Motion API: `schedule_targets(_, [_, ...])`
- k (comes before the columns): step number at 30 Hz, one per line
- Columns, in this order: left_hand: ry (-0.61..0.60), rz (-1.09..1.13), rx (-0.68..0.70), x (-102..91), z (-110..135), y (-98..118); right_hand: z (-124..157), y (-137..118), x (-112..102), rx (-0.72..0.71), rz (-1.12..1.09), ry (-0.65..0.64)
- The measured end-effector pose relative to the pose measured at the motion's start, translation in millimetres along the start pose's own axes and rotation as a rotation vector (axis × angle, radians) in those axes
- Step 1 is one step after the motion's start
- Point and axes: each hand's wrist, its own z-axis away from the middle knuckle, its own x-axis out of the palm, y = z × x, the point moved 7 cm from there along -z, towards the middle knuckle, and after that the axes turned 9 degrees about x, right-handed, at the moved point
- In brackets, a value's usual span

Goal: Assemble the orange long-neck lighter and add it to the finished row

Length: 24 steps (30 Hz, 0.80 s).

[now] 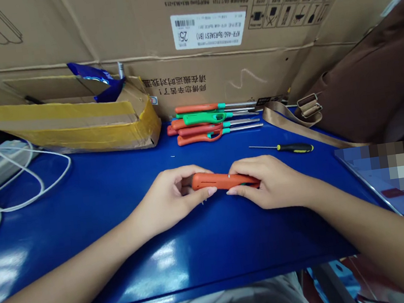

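At the clock's centre, above a blue table, the left hand and right hand pinch an orange lighter by opposite ends, its right end hidden. Beyond, at twelve, piled lighters partly cover one another. At ten, a yellow-taped box holds a blue packet, lower part hidden.

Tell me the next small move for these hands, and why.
I'd probably ease the right hand off its end of the orange handle, to see that end: the hand covers most of it, while the left hand grips the opposite end and could likely steady the handle alone.
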Motion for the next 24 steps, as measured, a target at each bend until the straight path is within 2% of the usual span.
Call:
schedule_targets(4, [-0.063, -0.187, -0.044, -0.4, 2, -6, -4, 4, -3, 0.05, 0.066, -0.023])
schedule_targets(7, [-0.081, -0.342, -0.005, -4.0, 1, -6, -4, 24, -22, 0.108, 0.113, 0.051])
schedule_targets(9, [-0.08, -0.43, 0.034, -7.1, 0, -5, -1, 45, -40, 0.162, 0.224, 0.131])
schedule_targets(11, [-0.067, -0.503, 0.065, -10.5, -2, -3, 5, 73, -52, 0.303, 0.465, 0.107])
schedule_targets(13, [-0.047, -0.567, 0.1, -13.3, -2, -2, 14, 102, -61, 0.525, 0.667, 0.045])
schedule_targets(15, [-0.027, -0.617, 0.122, -15.1, -2, -2, 24, 121, -65, 0.723, 0.753, -0.049])
schedule_targets(17, [-0.016, -0.641, 0.118, -15.6, -1, -4, 30, 128, -65, 0.82, 0.756, -0.118])
schedule_targets(20, [-0.024, -0.61, 0.1, -12.4, 1, -6, 28, 122, -64, 0.792, 0.756, -0.121])
schedule_targets(24, [-0.055, -0.548, 0.11, -2.9, 5, -3, 11, 96, -54, 0.585, 0.7, -0.009])
